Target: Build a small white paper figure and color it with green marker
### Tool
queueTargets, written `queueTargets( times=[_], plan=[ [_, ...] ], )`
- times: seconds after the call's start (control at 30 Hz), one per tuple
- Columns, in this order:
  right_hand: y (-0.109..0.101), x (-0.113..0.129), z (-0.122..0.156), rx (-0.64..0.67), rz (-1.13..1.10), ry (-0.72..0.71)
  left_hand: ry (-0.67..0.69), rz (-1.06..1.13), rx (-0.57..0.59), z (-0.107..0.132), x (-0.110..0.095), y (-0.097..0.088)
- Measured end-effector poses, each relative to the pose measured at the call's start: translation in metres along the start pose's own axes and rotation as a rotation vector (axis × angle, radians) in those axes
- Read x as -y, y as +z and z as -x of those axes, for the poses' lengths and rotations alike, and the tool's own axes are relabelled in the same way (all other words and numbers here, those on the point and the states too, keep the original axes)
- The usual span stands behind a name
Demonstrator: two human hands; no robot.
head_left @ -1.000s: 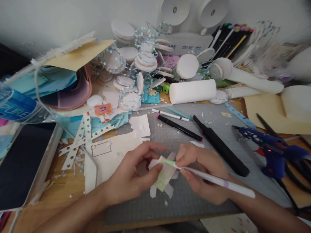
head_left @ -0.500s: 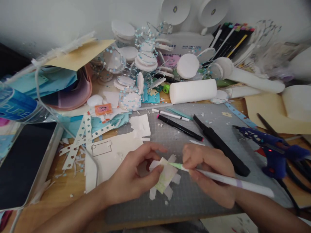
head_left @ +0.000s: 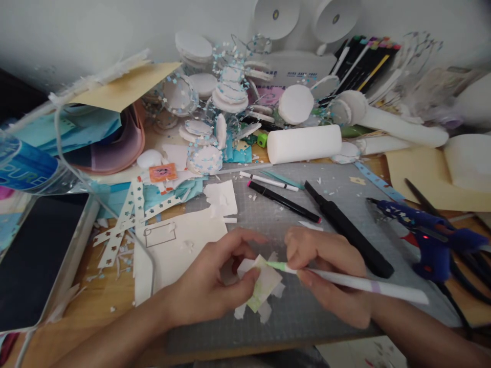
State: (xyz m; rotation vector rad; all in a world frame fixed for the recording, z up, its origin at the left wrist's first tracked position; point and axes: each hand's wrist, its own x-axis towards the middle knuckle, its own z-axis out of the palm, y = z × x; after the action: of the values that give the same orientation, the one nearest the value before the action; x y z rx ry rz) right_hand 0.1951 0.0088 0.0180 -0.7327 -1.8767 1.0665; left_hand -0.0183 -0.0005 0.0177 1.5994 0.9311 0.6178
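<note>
My left hand [head_left: 215, 278] pinches a small white paper piece [head_left: 264, 283] tinted pale green, holding it just above the grey cutting mat [head_left: 307, 312]. My right hand [head_left: 328, 273] grips a white marker [head_left: 368, 287] with a light green tip, and that tip touches the upper edge of the paper piece. Both hands sit close together at the mat's front. A few torn white scraps lie under the paper piece.
A black marker [head_left: 347, 229], a thinner black pen [head_left: 284, 202] and a white pen [head_left: 268, 181] lie on the mat behind my hands. A blue glue gun [head_left: 429, 232] rests at right. A tablet [head_left: 36, 255] sits at left. Foam discs, a foam roll [head_left: 305, 143] and paper scraps crowd the back.
My right hand drew back slightly to the right with the marker, then held. The paper piece tilted a little lower in my left hand.
</note>
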Motion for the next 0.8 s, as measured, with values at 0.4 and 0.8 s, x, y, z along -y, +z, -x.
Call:
queueTargets(
  times=[0.4,0.8],
  plan=[
    [0.0032,-0.0011,0.0,0.038,0.093,-0.036,-0.001,0.016,0.028,0.0007,0.0012,0.0008],
    [0.0044,0.0023,-0.0062,0.021,0.167,-0.115,-0.023,0.169,-0.096,-0.0025,0.0013,0.004]
  ],
)
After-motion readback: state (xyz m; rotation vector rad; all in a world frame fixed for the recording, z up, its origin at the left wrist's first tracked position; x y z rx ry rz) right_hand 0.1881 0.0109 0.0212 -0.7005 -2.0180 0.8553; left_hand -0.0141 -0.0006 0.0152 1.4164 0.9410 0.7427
